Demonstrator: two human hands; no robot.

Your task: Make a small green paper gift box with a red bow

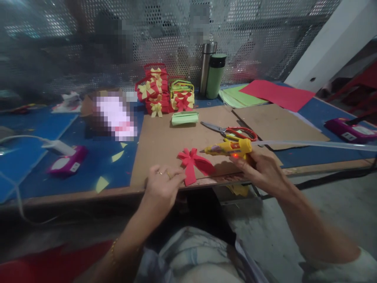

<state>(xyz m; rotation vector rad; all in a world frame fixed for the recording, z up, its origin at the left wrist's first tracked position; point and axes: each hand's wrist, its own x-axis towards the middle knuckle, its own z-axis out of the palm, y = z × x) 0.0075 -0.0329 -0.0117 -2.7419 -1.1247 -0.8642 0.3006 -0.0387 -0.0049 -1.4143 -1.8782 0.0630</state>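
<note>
My left hand (163, 183) is closed in a pinch on a red foam bow (194, 162), held over the front edge of a brown cardboard sheet (165, 139). My right hand (263, 169) grips a yellow hot glue gun (231, 149) with a long clear glue stick (318, 145) running out to the right. The gun's nozzle points left, just above the bow's knot. A red light glows on the gun's underside.
Red-handled scissors (235, 132) lie behind the glue gun. A green folded piece (184, 118), small red and green baskets with bows (165, 92), two flasks (212, 70), red paper (277, 95), green paper (240, 96) and purple tools (68, 163) sit on the blue table (44, 173).
</note>
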